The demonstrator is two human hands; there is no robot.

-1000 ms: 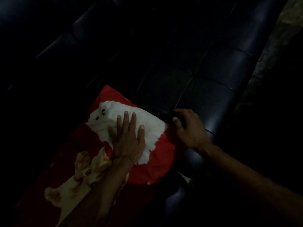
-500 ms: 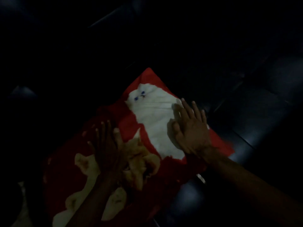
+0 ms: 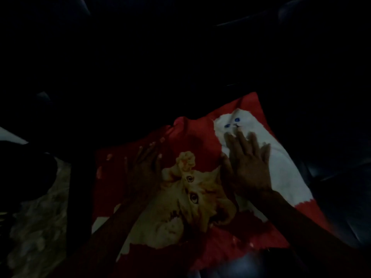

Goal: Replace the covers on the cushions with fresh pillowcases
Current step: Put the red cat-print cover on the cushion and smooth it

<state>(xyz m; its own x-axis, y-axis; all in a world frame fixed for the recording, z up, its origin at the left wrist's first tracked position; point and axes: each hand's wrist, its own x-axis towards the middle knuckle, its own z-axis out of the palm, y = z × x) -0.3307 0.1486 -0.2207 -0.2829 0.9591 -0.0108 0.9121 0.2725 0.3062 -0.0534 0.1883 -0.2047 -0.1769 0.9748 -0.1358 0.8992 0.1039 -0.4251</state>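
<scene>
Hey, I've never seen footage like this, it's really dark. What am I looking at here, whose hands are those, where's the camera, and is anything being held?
There is no machine here. The camera is worn on a person's head and looks down at their own two bare hands. Both lie flat with the fingers spread on a red cushion cover printed with cats: the left hand on the red part beside the orange cat, the right hand on the white cat. Neither grips anything; they seem to be pressing or smoothing the fabric. The cushion lies on a dark padded sofa. At far left is some pale patterned surface, too dim to identify.
</scene>
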